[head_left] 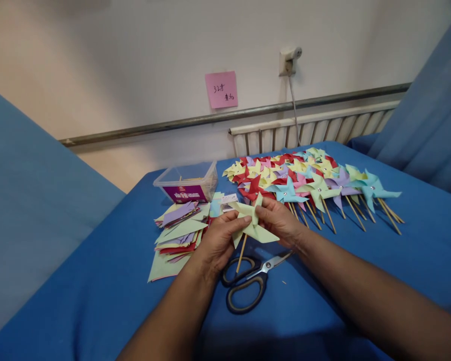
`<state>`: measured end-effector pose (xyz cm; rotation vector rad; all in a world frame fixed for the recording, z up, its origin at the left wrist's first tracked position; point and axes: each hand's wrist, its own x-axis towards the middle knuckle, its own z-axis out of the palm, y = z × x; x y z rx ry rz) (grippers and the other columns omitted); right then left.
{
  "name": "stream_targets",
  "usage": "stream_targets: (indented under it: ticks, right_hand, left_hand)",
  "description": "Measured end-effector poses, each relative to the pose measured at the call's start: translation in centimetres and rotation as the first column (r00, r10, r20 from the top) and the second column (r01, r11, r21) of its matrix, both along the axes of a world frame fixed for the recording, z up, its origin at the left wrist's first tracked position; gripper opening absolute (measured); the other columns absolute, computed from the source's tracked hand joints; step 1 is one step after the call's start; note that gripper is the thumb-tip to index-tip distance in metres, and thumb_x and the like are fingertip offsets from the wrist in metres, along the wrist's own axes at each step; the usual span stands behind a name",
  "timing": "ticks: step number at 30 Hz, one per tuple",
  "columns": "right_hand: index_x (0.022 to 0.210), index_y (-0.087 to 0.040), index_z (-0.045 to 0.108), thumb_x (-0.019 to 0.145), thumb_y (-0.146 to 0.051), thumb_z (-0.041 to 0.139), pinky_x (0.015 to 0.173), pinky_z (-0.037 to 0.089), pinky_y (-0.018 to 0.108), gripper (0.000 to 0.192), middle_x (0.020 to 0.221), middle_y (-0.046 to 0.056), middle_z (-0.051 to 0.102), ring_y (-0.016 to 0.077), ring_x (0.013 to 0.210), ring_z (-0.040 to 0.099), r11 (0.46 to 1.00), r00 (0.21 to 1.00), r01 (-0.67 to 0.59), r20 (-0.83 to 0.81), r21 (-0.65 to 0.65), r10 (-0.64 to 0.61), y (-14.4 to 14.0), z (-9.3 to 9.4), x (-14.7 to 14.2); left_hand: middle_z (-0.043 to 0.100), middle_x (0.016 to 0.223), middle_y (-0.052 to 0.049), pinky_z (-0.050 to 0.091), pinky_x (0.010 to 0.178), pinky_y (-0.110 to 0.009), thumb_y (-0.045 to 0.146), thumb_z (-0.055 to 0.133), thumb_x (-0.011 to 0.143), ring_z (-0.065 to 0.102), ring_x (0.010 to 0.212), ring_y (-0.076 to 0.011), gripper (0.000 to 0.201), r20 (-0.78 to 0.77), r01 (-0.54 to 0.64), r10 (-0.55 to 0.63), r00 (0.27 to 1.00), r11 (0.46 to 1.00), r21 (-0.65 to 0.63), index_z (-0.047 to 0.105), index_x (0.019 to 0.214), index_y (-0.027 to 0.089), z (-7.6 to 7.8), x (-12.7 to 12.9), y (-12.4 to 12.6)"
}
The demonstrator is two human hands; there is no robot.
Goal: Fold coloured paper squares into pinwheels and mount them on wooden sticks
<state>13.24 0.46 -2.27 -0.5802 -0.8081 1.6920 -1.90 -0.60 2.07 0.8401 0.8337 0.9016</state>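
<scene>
Between my hands is a pale green paper pinwheel [261,232] on a thin wooden stick [241,254]. My left hand [222,239] grips it from the left, thumb pressed on the paper near the middle. On the other side, my right hand [280,219] pinches the upper right blade. Black-handled scissors [263,273] lie partly spread on the blue cloth just below, blades pointing right. Left of my hands is a stack of coloured paper pieces [180,235]. A small white box [229,199] sits right behind my left hand.
A clear plastic tub [190,175] with sticks stands behind the paper stack. Many-coloured finished pinwheels [319,188] cover the back right of the blue-covered table [409,271]. A radiator [311,128] and a metal rail [180,123] run along the wall; blue curtains [33,200] hang at both sides.
</scene>
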Motion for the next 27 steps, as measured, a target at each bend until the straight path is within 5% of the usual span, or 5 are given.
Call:
stream_targets:
  ticks: [7, 10, 13, 18, 27]
  right_hand:
    - [0.072, -0.019, 0.063, 0.067, -0.04, 0.087, 0.053, 0.04, 0.021, 0.033, 0.064, -0.004, 0.058, 0.0073, 0.053, 0.047, 0.998, 0.998, 0.056, -0.024, 0.018, -0.056, 0.1, 0.5, 0.5]
    - [0.079, -0.02, 0.066, 0.071, -0.047, 0.082, 0.06, 0.045, 0.024, 0.032, 0.07, -0.003, 0.062, 0.0105, 0.061, 0.053, 0.969, 0.968, 0.231, 0.083, 0.082, -0.238, 0.3, 0.5, 0.6]
    - [0.094, -0.023, 0.072, 0.08, -0.044, 0.074, 0.074, 0.051, 0.031, 0.025, 0.093, 0.003, 0.067, 0.0162, 0.082, 0.061, 0.83, 0.802, 0.403, 0.288, 0.385, -0.523, 0.3, 0.5, 0.7]
    - [0.102, -0.026, 0.075, 0.09, -0.028, 0.063, 0.096, 0.049, 0.039, 0.018, 0.118, 0.008, 0.061, 0.0207, 0.11, 0.06, 0.595, 0.562, 0.243, 0.388, 0.766, -0.73, -0.4, 0.6, 0.6]
    - [0.127, -0.026, 0.058, 0.089, -0.035, 0.065, 0.086, 0.055, 0.039, 0.039, 0.127, 0.011, 0.059, 0.0218, 0.107, 0.062, 0.672, 0.622, 0.311, 0.39, 0.672, -0.679, -0.3, 0.0, 0.3]
  left_hand:
    - [0.076, 0.082, -0.011, 0.051, 0.066, -0.028, 0.022, 0.087, 0.062, 0.066, 0.061, -0.0163, 0.032, -0.072, 0.009, -0.004, 0.997, 0.997, 0.073, 0.076, 0.089, 0.011, 0.1, -0.1, -0.1]
    - [0.075, 0.081, -0.008, 0.05, 0.066, -0.027, 0.026, 0.088, 0.06, 0.064, 0.062, -0.0152, 0.032, -0.162, -0.05, 0.074, 0.984, 0.988, 0.148, 0.075, 0.085, 0.011, -0.2, -0.2, 0.2]
    - [0.073, 0.076, -0.006, 0.048, 0.064, -0.027, 0.03, 0.087, 0.061, 0.063, 0.063, -0.0151, 0.029, -0.239, -0.104, 0.155, 0.959, 0.972, 0.212, 0.073, 0.08, 0.012, -0.5, -0.3, 0.5]
    - [0.068, 0.067, -0.002, 0.044, 0.058, -0.025, 0.032, 0.086, 0.06, 0.057, 0.058, -0.0129, 0.029, -0.276, -0.146, 0.227, 0.934, 0.947, 0.285, 0.07, 0.076, 0.013, -0.9, -0.4, 0.9]
    - [0.072, 0.076, -0.006, 0.049, 0.064, -0.027, 0.026, 0.087, 0.058, 0.063, 0.063, -0.0154, 0.033, -0.141, -0.194, 0.217, 0.966, 0.968, 0.16, 0.071, 0.083, 0.012, -0.4, -0.1, 0.6]
